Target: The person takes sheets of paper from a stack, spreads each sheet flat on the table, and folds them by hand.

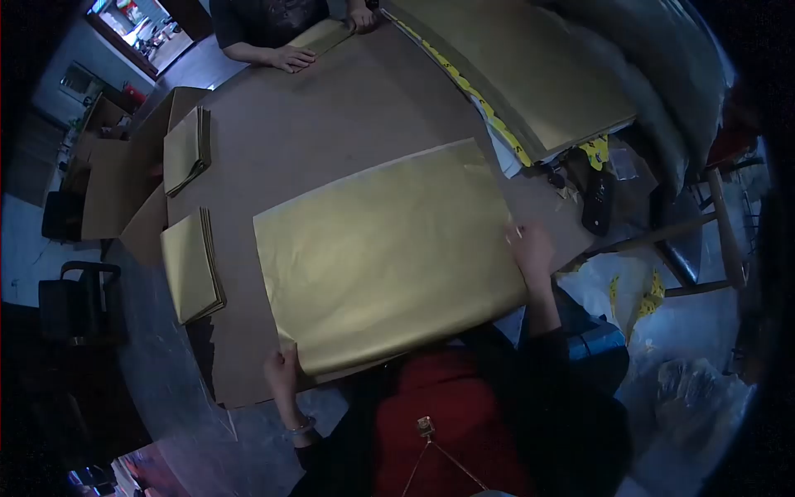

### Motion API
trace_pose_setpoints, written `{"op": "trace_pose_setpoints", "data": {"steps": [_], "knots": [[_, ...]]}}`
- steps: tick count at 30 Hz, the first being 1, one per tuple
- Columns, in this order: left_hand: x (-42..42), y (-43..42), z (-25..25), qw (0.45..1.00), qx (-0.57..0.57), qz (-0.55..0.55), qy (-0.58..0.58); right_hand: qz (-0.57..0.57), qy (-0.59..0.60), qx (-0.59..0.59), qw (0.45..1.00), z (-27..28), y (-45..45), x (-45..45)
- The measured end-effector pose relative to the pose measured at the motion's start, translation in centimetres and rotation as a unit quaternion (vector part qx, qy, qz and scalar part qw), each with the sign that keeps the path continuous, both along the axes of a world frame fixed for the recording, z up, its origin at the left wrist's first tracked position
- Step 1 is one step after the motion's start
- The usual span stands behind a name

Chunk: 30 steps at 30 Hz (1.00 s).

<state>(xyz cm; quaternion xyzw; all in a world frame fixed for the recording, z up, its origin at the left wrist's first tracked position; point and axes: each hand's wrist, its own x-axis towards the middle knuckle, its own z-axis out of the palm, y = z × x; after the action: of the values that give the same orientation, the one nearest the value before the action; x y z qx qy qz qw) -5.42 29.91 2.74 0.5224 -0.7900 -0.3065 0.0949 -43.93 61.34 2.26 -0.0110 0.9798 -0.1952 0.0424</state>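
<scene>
A large gold paper sheet (389, 248) lies over the brown-covered table, its near edge curving up toward me. My left hand (282, 373) pinches the near left corner of this sheet. At the right edge, my right hand (532, 247) has its fingers curled around the paper's border. Two folded stacks of gold paper, one nearer (190, 269) and one farther (185, 153), lie left of the sheet.
Across the table a person's hand (293, 58) presses a folded gold strip (323, 37). A big gold sheet pile (530, 74) edged with yellow tape fills the far right, near a black remote (597, 203). A cardboard box (124, 178) stands left; a wooden chair (725, 232) stands right.
</scene>
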Motion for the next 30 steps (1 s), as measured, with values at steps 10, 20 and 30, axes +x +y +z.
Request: {"op": "trace_pose_setpoints", "data": {"steps": [10, 20, 30], "knots": [[-0.6, -0.2, 0.3, 0.999, -0.001, 0.006, -0.037, 0.001, -0.025, -0.015, 1.000, 0.3, -0.4, -0.6], [-1.5, 0.1, 1.1, 0.999, 0.001, 0.021, -0.030, 0.000, -0.046, -0.023, 0.999, 0.9, -0.5, -0.6], [-1.2, 0.0, 0.0, 0.999, 0.009, 0.038, 0.007, 0.011, -0.047, 0.007, 0.999, -0.2, -0.1, -1.3]]}}
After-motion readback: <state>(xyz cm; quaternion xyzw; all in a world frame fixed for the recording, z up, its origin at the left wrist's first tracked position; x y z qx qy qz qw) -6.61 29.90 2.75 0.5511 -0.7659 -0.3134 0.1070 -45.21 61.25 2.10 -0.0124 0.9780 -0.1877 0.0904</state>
